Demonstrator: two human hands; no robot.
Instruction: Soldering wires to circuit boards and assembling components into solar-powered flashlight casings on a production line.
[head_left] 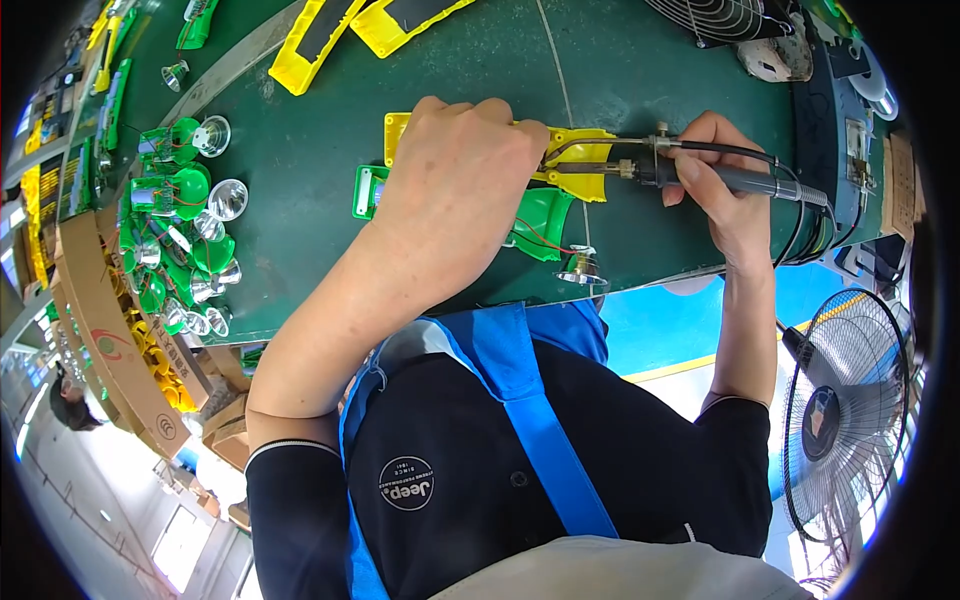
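Observation:
My right hand (725,185) grips a soldering iron (735,179) with a thin metal feed tube (610,143) clamped alongside it. The iron points left, its tip end close to my left fingers. Curled over a yellow plastic housing (585,180) is my left hand (455,195), closed, with its fingertips and whatever they pinch hidden. The housing shows on both sides of that hand. Below it lies a green plastic housing (542,222), partly covered by my left hand and wrist. Red wire runs from the green housing to a silver reflector cup (582,268) near the table's front edge.
Several green housings with circuit boards and reflector cups (228,199) cluster on the green table (310,215) at left. Two yellow housings (312,45) lie at the back. A fan grille (725,18) and a dark-cased unit (840,130) stand right; a cardboard box (115,335) is left.

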